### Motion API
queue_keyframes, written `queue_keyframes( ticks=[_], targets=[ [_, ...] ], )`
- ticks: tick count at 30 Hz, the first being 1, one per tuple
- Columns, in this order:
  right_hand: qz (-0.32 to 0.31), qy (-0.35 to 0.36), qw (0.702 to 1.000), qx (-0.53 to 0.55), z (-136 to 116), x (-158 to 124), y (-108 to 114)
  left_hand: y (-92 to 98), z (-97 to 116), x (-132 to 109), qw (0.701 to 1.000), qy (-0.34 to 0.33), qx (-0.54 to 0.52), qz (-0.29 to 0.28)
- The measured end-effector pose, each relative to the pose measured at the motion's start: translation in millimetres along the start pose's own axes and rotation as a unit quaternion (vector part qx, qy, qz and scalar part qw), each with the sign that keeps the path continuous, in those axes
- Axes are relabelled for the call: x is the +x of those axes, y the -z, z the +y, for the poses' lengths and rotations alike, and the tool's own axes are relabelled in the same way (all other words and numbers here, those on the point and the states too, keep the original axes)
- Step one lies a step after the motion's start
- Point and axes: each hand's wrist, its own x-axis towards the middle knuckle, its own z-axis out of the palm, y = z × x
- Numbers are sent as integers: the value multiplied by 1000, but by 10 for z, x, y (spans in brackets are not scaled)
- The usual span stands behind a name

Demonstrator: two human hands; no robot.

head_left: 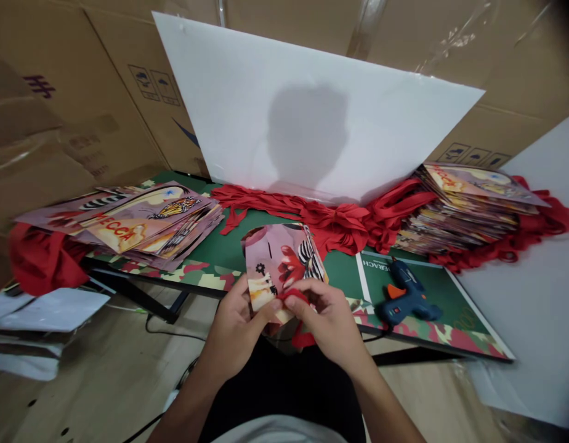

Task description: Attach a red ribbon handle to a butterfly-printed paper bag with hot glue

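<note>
Your two hands meet just in front of your lap at the near edge of the green table (220,255), and that table edge is the landmark for everything else. Your left hand (236,326) pinches the lower left corner of a small printed card (279,261) that stands tilted up from the edge, its pink, red and zebra-striped face toward you. Your right hand (328,317) is closed narrowly, fingertips pressing a loop of red ribbon (296,296) against the card's bottom edge; a tail of the same ribbon hangs below your fingers, off the table. Whether glue already sits under that loop cannot be told. Just right of your hands along the edge lies a blue glue gun (407,298), its orange trigger up and its nozzle pointing away from you toward the heap of red ribbons (340,221) across the middle of the table. Far left of the edge sits one fanned stack of printed cards (146,218); far right, a taller stack (464,209). Behind it all leans a white board (312,123) against cardboard boxes (58,111). Risks, as I judge them: your grip on the ribbon is only fingertip deep, so the loop could slip or set crooked if you ease off early; the card hangs partly past the edge and could bend under pressure; the gun lies close to your right wrist and to loose ribbon, so a careless reach could mean a burn.
</note>
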Motion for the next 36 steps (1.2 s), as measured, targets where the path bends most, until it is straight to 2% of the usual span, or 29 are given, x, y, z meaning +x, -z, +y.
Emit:
queue_keyframes(
  ticks=[5,9,12,21,30,36],
  targets=[
    [37,51,993,-102,-56,-42,-6,32,19,-22,999,-19,-7,-40],
    [31,127,965,-228,-189,-122,-19,39,45,-68,999,-34,25,-23],
    [16,147,950,-274,-258,-150,-40,11,60,-99,998,-35,44,-8],
    [12,149,929,-340,-312,-189,-73,-84,110,-172,995,-34,95,23],
    [8,161,913,-375,-472,-126,-91,-113,175,-212,986,-68,145,35],
    [10,148,918,-368,-433,-118,-93,-121,152,-214,987,-53,145,36]
  ],
)
